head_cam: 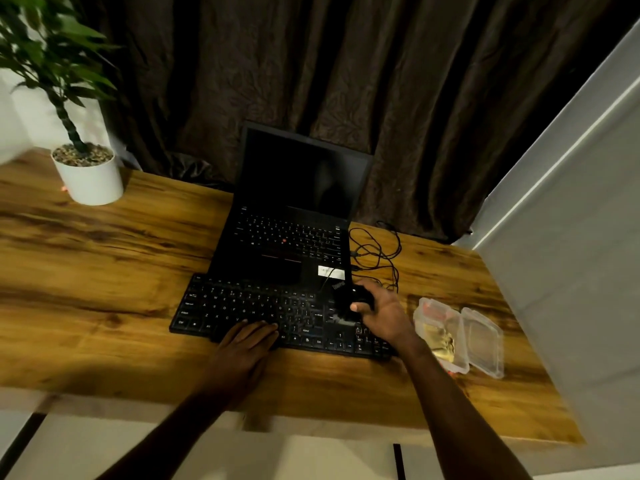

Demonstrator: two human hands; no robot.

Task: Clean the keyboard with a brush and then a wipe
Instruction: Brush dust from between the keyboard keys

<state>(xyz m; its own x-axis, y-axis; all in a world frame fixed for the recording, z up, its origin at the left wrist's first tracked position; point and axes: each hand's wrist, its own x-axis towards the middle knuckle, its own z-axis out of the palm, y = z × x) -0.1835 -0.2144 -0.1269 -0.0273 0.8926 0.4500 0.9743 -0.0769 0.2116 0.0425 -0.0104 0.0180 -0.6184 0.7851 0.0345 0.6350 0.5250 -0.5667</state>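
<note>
A black external keyboard [242, 306] lies on the wooden desk [104, 271] in front of an open black laptop [294, 223]. My left hand [247, 341] rests flat on the keyboard's front edge, fingers together, holding nothing. My right hand [379, 311] grips a black brush [348, 301] over the keyboard's right part; its pale bristles touch the keys. No wipe can be made out as such.
An open clear plastic case [460, 337] with yellowish contents lies right of the keyboard. A tangled black cable [377, 252] sits beside the laptop. A potted plant in a white pot [88, 178] stands at the back left. Dark curtains hang behind; a white wall is at right.
</note>
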